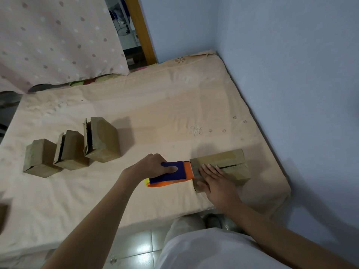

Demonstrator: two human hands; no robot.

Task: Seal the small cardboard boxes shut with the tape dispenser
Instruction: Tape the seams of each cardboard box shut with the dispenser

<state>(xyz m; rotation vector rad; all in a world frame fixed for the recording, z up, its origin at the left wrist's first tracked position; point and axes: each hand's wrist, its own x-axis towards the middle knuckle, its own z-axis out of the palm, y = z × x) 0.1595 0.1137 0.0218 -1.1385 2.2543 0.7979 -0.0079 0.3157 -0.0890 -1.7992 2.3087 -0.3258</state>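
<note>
1. The left hand (155, 166) grips the blue and orange tape dispenser (172, 174), its fingers curled round the body and the thumb lying along the blue side.
2. The dispenser's orange front edge touches the near-left end of a cardboard box (229, 164) lying on the mattress (155, 105) near the blue wall (291, 74).
3. The right hand (215, 181) rests flat on that box, fingers straight and slightly spread, holding nothing; a dark seam shows along the top beyond the fingertips.
4. Three more boxes stand in a row well to the left: a larger box (104, 140) with its flaps ajar, a middle box (71, 152) also gaping, and a left box (38, 158).
</note>
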